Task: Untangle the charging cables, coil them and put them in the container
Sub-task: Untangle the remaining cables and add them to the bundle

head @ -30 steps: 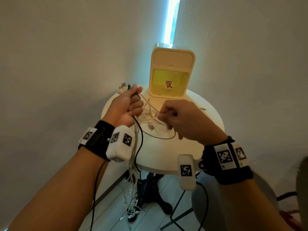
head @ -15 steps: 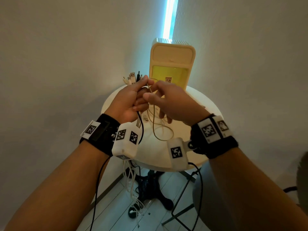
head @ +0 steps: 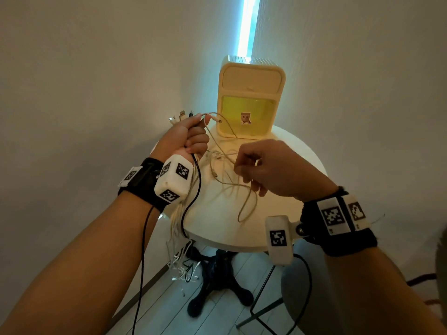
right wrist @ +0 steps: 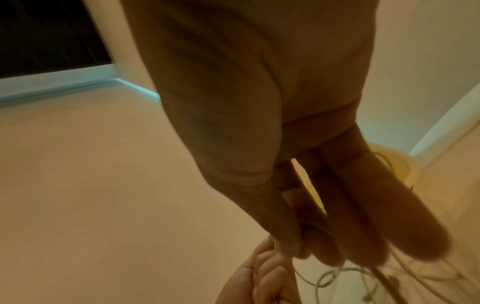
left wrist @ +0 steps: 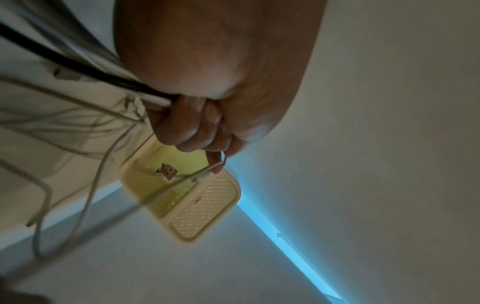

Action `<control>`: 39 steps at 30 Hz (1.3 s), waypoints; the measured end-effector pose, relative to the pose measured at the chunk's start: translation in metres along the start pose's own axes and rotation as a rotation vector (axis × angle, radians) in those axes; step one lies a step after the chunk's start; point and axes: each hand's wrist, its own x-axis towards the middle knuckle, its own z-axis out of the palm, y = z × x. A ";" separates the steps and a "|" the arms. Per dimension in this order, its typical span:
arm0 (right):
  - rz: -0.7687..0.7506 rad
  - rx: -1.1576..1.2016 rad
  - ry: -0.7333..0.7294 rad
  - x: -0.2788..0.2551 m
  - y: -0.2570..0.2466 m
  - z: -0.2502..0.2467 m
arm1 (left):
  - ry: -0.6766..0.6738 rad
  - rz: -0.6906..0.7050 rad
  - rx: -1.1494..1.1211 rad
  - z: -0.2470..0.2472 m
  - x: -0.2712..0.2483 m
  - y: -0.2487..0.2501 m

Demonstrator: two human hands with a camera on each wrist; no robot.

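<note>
My left hand is raised over the table's left edge and grips a bundle of charging cables. Several plugs stick out above the fist. A black cable and white ones hang from it toward the floor. In the left wrist view its fingers curl round the cables, and a white connector juts from the fingertips. My right hand hovers over the table's middle and pinches a white cable that loops down onto the table. The cream container with a yellow front stands at the back.
The round white table sits in a corner between two walls, on a black pedestal foot. Cable ends lie tangled on the floor by the foot. A dark metal frame stands at the lower right.
Half a second ago the hands met at the plug ends. My right hand has since drawn down and right along a white cable, whose end stays in the left hand.
</note>
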 end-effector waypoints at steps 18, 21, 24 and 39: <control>0.022 -0.037 -0.094 0.045 -0.029 0.019 | 0.059 0.043 0.153 0.012 -0.017 -0.004; -0.024 -0.055 -0.130 0.040 -0.027 0.017 | 0.068 0.035 0.097 0.000 -0.014 0.007; -0.050 -0.013 -0.203 0.034 -0.030 0.018 | 0.054 0.048 0.101 -0.006 -0.013 0.012; 0.034 -0.185 -0.305 0.005 0.000 -0.011 | 0.102 0.102 0.001 -0.032 -0.005 0.039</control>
